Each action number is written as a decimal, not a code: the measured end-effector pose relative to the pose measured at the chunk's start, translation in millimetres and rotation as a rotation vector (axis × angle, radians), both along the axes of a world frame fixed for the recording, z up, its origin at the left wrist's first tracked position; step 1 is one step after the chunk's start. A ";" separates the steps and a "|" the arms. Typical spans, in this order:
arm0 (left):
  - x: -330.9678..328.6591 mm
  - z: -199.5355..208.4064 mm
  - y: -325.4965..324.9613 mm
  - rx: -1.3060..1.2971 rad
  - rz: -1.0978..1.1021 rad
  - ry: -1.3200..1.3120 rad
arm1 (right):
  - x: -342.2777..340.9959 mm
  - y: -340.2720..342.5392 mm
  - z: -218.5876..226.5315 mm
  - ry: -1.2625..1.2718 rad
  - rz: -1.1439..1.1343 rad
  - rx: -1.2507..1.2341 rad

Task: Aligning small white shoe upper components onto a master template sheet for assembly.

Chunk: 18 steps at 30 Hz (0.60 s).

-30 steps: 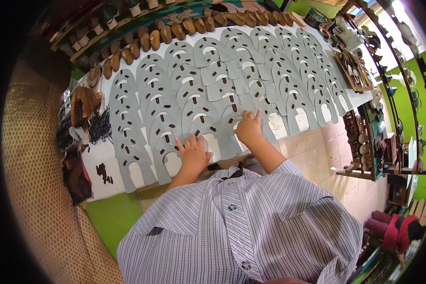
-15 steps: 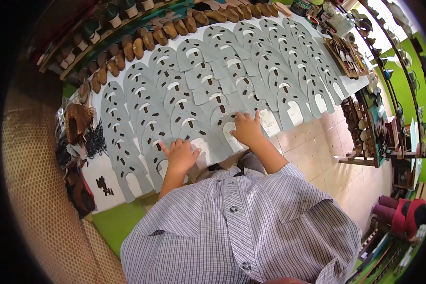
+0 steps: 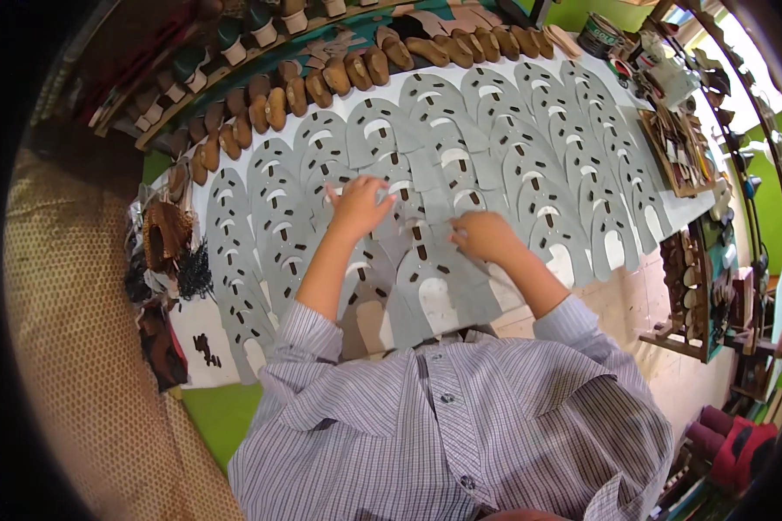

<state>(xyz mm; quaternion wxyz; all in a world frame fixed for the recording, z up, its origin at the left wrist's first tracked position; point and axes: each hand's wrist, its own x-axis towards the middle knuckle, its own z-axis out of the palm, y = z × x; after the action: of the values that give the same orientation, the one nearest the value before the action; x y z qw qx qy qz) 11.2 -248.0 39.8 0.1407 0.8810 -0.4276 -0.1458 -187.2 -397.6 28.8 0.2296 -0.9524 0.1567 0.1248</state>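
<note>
Overlapping rows of grey U-shaped shoe upper pieces (image 3: 421, 273) cover the white worktable (image 3: 202, 314). Each carries small dark brown strips (image 3: 421, 243). My left hand (image 3: 361, 208) is over the middle rows, its fingers spread and nothing held. Farther right, my right hand (image 3: 485, 236) rests at the edge of a grey piece, fingers slightly bent but apart, with no object visible in them. Part of the pieces beneath both hands is hidden.
Brown shoe lasts (image 3: 356, 73) line the table's far edge. At the left lie dark cords (image 3: 195, 271) and a few loose dark strips (image 3: 205, 349). A wooden tray of tools (image 3: 676, 152) sits at the right end. A person in red (image 3: 743, 451) is at lower right.
Both hands have left the near edge of the pieces and reached farther over the table, the left hand more so. The view has shifted slightly.
</note>
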 end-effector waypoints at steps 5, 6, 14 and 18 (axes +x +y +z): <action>53.2 -23.4 -78.0 -0.092 0.019 -0.102 | 79.0 -78.1 -25.0 -0.409 -0.125 -0.046; 60.2 -26.8 -98.7 -0.123 0.030 -0.144 | 93.8 -96.1 -31.4 -0.409 -0.123 -0.048; 97.6 -54.9 -181.8 -0.082 0.026 -0.186 | 195.1 -145.6 -49.8 -0.611 -0.117 -0.321; 108.4 -60.0 -192.3 0.010 -0.012 -0.242 | 211.7 -152.3 -62.8 -0.565 -0.060 -0.360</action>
<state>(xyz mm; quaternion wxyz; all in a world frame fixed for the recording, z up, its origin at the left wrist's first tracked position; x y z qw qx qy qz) 119.7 -440.3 -20.2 0.0829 0.8903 -0.4458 -0.0413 24.5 -549.9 -34.0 0.0957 -0.9696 0.1342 -0.1808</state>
